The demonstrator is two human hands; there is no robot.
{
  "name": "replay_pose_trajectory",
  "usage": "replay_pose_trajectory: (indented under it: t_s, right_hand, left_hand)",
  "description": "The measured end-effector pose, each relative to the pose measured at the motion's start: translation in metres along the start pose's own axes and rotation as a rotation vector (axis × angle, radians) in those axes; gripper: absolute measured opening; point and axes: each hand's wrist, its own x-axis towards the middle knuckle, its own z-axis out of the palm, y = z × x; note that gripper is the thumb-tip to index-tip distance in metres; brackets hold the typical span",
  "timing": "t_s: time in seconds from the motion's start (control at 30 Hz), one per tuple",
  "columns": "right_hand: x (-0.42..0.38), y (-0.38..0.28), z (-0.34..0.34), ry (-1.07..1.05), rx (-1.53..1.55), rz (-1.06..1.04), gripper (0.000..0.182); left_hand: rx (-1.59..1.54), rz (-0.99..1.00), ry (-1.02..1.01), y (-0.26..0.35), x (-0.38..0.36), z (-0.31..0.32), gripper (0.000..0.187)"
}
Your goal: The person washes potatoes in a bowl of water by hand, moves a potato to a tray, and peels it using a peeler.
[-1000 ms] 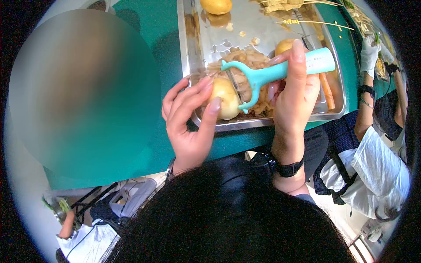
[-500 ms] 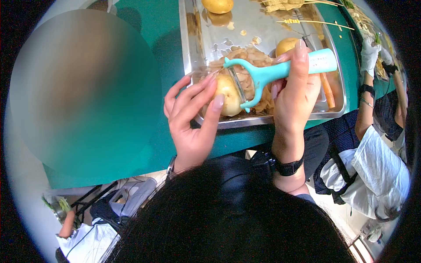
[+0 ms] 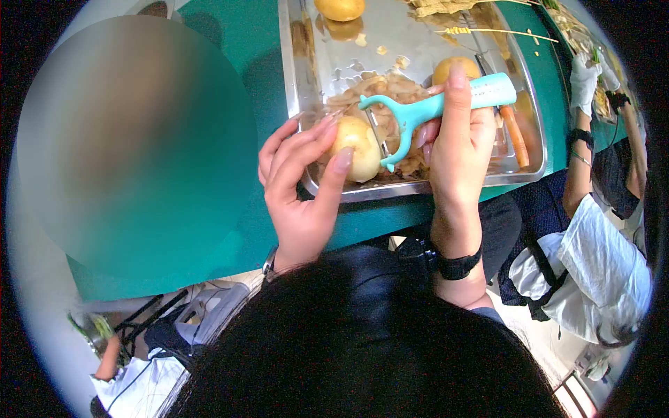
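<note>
My left hand holds a potato between thumb and fingers over the near left corner of a metal tray. Much of the potato's visible surface is pale and peeled. In my right hand is a turquoise peeler, its handle pointing right and its blade close beside the potato's right side. Brown potato peelings lie heaped in the tray beneath the peeler. Another potato rests behind my right fingers, and an orange carrot-like stick lies at the tray's right side.
An unpeeled potato sits at the tray's far left. Skewered food lies across the far right. The green table extends left. On the right, another person's gloved hand is over a second tray; another person is at lower left.
The peeler and my right hand have shifted slightly left and up. The blade, earlier over the potato's edge, now sits by its right side. The whole view has shifted a little.
</note>
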Motion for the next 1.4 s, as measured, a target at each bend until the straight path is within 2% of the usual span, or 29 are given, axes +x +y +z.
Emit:
replay_pose_trajectory:
  t_s: [0.1,0.2,0.3,0.4,0.53,0.63,0.67,0.7,0.77,0.87,0.97,1.0,1.1,1.13,1.23,1.27,1.4]
  right_hand:
    - [0.002,0.000,-0.002,-0.002,0.004,0.061,0.042]
    - [0.003,0.015,0.002,-0.019,-0.293,-0.119,0.038]
    - [0.001,0.009,0.003,-0.029,-0.257,-0.036,0.035]
    - [0.002,0.012,0.005,-0.013,-0.299,-0.125,0.034]
    - [-0.001,0.003,0.001,0.098,-0.008,-0.124,0.034]
    - [0.000,0.006,-0.004,-0.072,-0.276,-0.014,0.033]
    - [-0.003,0.007,0.001,0.066,-0.105,-0.108,0.031]
    - [-0.005,0.004,0.001,0.096,-0.012,-0.212,0.030]
    - [-0.004,0.010,-0.010,0.045,-0.239,-0.280,0.025]
    - [-0.010,-0.001,-0.009,0.037,-0.063,-0.074,0.021]
    - [-0.009,-0.004,-0.018,-0.084,-0.255,-0.064,0.023]
    - [-0.010,-0.004,-0.016,-0.050,-0.046,-0.023,0.022]
    - [-0.012,-0.005,-0.016,-0.014,-0.141,0.009,0.022]
    - [-0.011,-0.005,-0.013,-0.017,-0.083,0.082,0.025]
    - [-0.009,-0.008,-0.013,0.057,0.070,0.074,0.030]
    - [-0.007,-0.008,-0.013,0.053,0.083,0.097,0.035]
    - [-0.003,-0.006,-0.018,-0.022,0.171,0.151,0.037]
  left_hand:
    - [0.002,0.015,-0.003,0.000,0.000,0.000,0.021]
    - [-0.052,-0.032,0.037,-0.003,-0.002,0.002,0.020]
    - [-0.075,-0.035,0.040,-0.003,-0.003,0.002,0.020]
    - [-0.079,-0.040,0.041,-0.005,-0.004,0.003,0.021]
    - [-0.069,-0.085,0.038,-0.006,-0.005,0.003,0.022]
    - [-0.108,-0.093,0.044,-0.003,-0.004,0.003,0.021]
    - [-0.086,-0.071,0.004,-0.003,-0.003,0.001,0.022]
    - [-0.064,-0.050,-0.034,-0.003,-0.003,-0.002,0.023]
    - [-0.061,-0.027,-0.038,-0.005,-0.003,-0.003,0.023]
    - [-0.097,-0.030,0.005,-0.007,-0.003,-0.001,0.022]
    - [-0.098,-0.045,-0.011,-0.005,-0.004,-0.002,0.021]
    - [-0.101,-0.051,0.000,-0.005,-0.005,-0.002,0.021]
    - [-0.158,-0.052,0.082,-0.006,-0.003,0.003,0.016]
    - [-0.179,-0.055,0.113,-0.006,-0.003,0.004,0.015]
    - [-0.152,-0.021,0.094,-0.008,-0.004,0.002,0.017]
    - [-0.150,-0.014,0.094,-0.008,-0.004,0.002,0.018]
    - [-0.145,0.011,0.085,-0.007,-0.003,0.001,0.019]
